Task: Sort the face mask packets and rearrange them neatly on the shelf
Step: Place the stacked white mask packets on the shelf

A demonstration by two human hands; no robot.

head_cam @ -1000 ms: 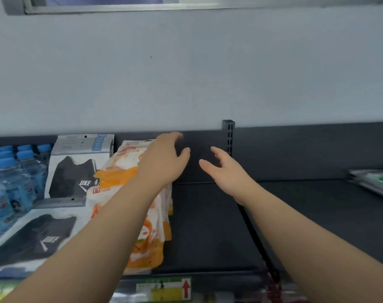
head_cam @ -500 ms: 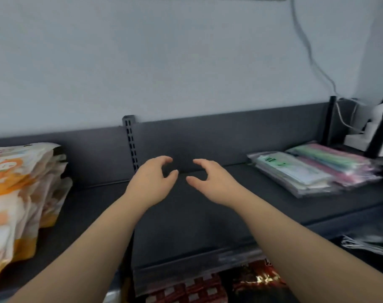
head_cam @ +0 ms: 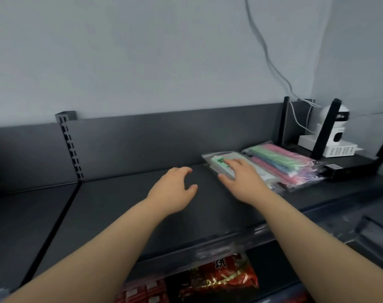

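Face mask packets [head_cam: 295,165] lying heaped at shelf [head_cam: 120,215] right end, near back edge. Right hand [head_cam: 241,180] resting flat, fingers straight, on front packet [head_cam: 219,164], not gripping. Left hand [head_cam: 173,189] hovering beside, loosely curled, empty. Likely starting pickup; next needing fingers under packet edge.

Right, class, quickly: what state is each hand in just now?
Left hand: open, loosely curled, holding nothing, over the shelf.
Right hand: open, fingers laid on the green-labelled face mask packet.
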